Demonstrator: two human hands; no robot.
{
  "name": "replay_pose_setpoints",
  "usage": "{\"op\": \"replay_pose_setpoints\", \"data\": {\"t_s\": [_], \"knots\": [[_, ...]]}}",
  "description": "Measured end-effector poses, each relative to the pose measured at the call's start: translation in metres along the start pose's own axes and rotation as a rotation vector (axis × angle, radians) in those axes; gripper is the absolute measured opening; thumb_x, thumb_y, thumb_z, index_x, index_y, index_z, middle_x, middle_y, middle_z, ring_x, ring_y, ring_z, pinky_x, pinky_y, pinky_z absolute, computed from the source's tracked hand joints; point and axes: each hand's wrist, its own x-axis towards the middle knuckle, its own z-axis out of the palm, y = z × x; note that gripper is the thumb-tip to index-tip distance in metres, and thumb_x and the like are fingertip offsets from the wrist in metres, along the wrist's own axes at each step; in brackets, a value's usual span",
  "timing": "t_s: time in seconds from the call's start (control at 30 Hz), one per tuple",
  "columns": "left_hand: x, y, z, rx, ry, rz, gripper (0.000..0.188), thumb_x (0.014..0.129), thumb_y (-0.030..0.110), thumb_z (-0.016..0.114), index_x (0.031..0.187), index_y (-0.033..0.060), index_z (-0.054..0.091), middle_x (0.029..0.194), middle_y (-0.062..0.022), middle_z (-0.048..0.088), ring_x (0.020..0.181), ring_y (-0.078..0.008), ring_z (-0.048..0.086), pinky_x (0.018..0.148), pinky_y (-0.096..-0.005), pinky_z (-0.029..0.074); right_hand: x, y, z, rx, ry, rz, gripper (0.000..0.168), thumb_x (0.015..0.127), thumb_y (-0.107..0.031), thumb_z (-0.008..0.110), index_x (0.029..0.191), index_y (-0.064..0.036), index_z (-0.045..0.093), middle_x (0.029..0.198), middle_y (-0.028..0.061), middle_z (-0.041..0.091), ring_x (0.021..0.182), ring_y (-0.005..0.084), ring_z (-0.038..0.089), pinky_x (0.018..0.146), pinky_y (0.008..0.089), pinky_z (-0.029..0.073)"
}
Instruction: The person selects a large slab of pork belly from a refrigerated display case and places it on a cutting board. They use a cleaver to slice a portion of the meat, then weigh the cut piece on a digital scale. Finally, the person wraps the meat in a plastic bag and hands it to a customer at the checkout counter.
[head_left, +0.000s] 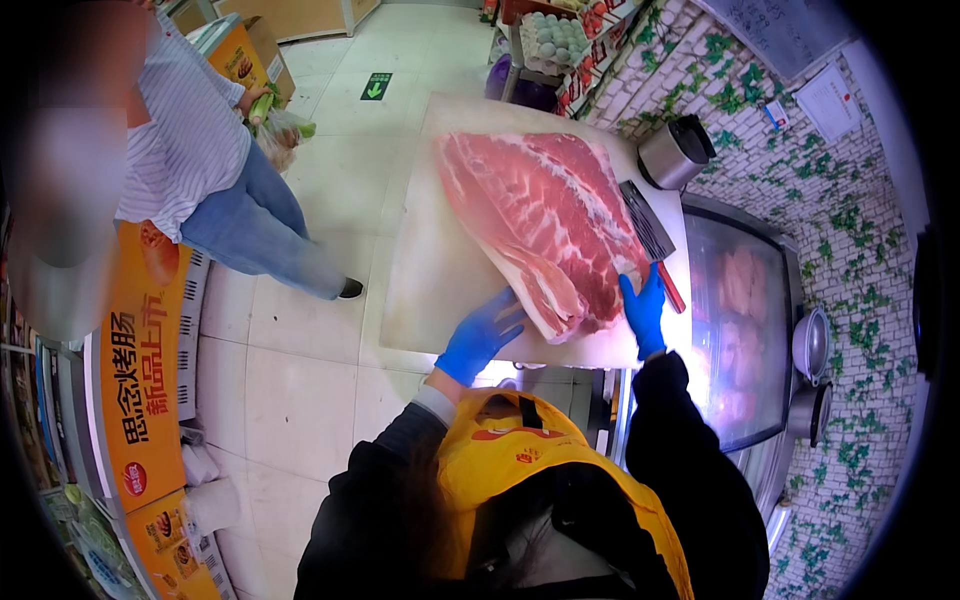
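Observation:
A large slab of raw pork (536, 217), with a pale fat edge on its left, lies on a white cutting board (420, 277). My left hand (476, 337), in a blue glove, is at the slab's near left edge with its fingers spread. Some of those fingertips are hidden by the fat edge. At the near right edge is my right hand (643, 307), also blue-gloved, thumb against the meat and fingers apart. Just beside its fingers is the red handle of a cleaver (649, 225), whose dark blade lies along the slab's right side.
A steel kettle (671, 154) stands at the board's far right corner. Right of the board, a glass-topped display case (742, 322) holds meat. Trays of eggs (555, 41) sit beyond the board. On the left, a person (225, 172) holding vegetables (266, 109) is beside an orange-fronted freezer (146, 360).

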Motion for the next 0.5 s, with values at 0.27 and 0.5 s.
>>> {"op": "replay_pose_setpoints", "data": {"t_s": [0.27,0.5], "knots": [[0.005,0.016,0.013,0.205,-0.044,-0.044,0.046,0.092,0.027,0.037,0.134,0.0084,0.031,0.128,-0.0092,0.043,0.114,-0.0233,0.045,0.093,-0.0343,0.039,-0.064,-0.141,-0.023,-0.205,-0.188,-0.551,0.066,0.066,-0.03,0.072,0.124,-0.014,0.046,0.13,0.0161,0.038,0.122,0.0349,0.032,0.1,0.0451,0.026],[0.054,0.067,0.013,0.746,0.278,-0.008,0.05,0.088,0.029,0.048,0.129,0.0026,0.034,0.124,-0.012,0.043,0.113,-0.0228,0.044,0.094,-0.0303,0.036,-0.052,-0.135,-0.022,-0.061,-0.211,-0.5,0.055,0.064,-0.023,0.072,0.116,-0.017,0.054,0.121,0.0139,0.048,0.113,0.033,0.044,0.093,0.0397,0.037]]}}
